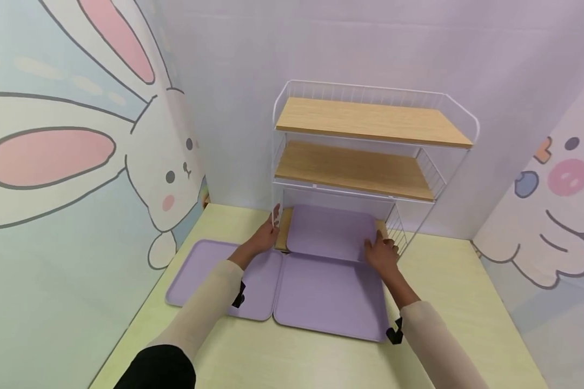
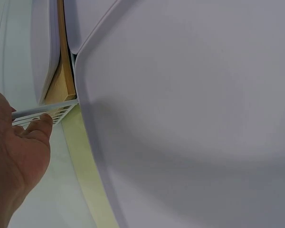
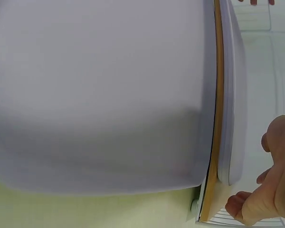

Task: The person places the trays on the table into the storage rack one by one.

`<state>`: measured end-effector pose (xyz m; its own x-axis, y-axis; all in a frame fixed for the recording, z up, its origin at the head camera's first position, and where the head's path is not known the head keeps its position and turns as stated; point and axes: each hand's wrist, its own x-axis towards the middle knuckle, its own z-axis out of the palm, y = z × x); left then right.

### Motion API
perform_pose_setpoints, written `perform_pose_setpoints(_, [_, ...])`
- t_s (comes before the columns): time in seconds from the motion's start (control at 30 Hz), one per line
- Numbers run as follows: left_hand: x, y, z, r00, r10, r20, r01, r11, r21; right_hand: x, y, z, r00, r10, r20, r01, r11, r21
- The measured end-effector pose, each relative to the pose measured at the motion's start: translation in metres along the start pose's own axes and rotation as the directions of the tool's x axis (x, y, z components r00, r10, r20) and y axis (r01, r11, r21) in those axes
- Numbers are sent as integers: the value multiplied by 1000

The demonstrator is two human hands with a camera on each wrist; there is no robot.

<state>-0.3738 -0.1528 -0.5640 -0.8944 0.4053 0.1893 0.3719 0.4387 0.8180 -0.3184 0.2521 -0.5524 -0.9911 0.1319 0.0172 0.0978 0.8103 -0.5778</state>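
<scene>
A white wire rack (image 1: 360, 189) with wooden shelves stands against the back wall. My left hand (image 1: 266, 233) grips its left side frame; in the left wrist view the hand's (image 2: 23, 152) fingers and thumb lie about the white wire side (image 2: 52, 111). On the bottom shelf (image 1: 283, 229) lies a light purple tray (image 1: 331, 232). My right hand (image 1: 383, 254) is at this tray's right edge, its fingers loosely bent; in the right wrist view the hand (image 3: 270, 180) is over the shelf's right end, gripping nothing visible. Whether it touches the tray I cannot tell.
Two more purple trays lie side by side on the pale yellow table (image 1: 292, 356): a left tray (image 1: 209, 270) under my left forearm and a right tray (image 1: 331, 297) before the rack. Cartoon-printed curtains (image 1: 87, 216) enclose the sides. The rack's upper two shelves (image 1: 370, 119) are bare wood.
</scene>
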Motion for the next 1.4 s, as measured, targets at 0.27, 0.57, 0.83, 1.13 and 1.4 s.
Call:
perform_pose_setpoints(0.27, [25, -69, 14, 999, 14, -33, -13, 999, 34, -42, 3, -15, 995, -93, -20, 95, 978, 185])
perform_pose_setpoints(0.57, [1, -12, 2, 1000, 22, -8, -22, 1000, 13, -97, 26, -15, 997, -77, -14, 79, 975, 209])
perform_pose_setpoints(0.83, [-11, 31, -2, 999, -40, 9, 40, 999, -22, -125, 54, -7, 995, -90, -42, 96, 983, 159])
perform_pose_setpoints(1.13, [21, -68, 12, 998, 38, -45, -36, 998, 57, -143, 78, 4, 984, -171, -41, 175, 979, 107])
perform_pose_setpoints(1.4, [25, -75, 17, 997, 43, -64, -38, 996, 84, -153, 85, 21, 936, -298, -187, 315, 947, 64])
